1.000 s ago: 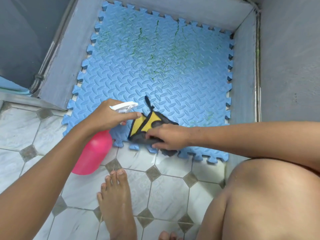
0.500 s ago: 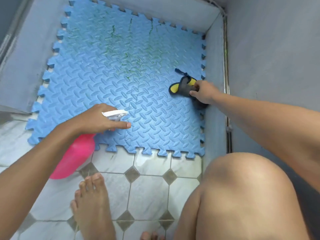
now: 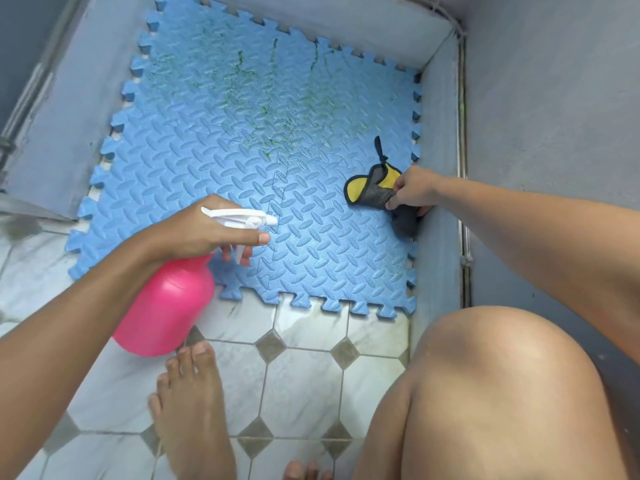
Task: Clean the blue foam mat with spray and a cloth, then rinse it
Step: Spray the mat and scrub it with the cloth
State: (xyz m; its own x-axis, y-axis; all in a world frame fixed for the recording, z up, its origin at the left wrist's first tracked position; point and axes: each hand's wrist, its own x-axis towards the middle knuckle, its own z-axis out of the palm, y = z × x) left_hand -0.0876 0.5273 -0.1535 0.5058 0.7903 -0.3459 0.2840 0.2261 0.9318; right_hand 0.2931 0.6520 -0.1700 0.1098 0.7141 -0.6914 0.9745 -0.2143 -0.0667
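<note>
The blue foam mat [image 3: 263,161] with a tread pattern lies flat on the floor in a grey corner, green streaks across its far half. My left hand [image 3: 201,230] grips the neck of a pink spray bottle [image 3: 166,310], fingers at the white trigger head [image 3: 242,216], nozzle pointing right over the mat's near part. My right hand [image 3: 412,190] pinches a grey and yellow cloth [image 3: 377,188] at the mat's right edge, against the low wall. The cloth's black loop sticks up toward the far side.
Low grey walls [image 3: 436,140] border the mat at left, far side and right. A pipe [image 3: 462,168] runs along the right wall. White tiles with dark diamonds [image 3: 304,372] cover the near floor, where my bare foot [image 3: 190,403] and my knee [image 3: 485,393] are.
My right hand swept the cloth from the mat's near edge to its right edge and holds there. My left hand stays on the spray bottle; the view shifted slightly.
</note>
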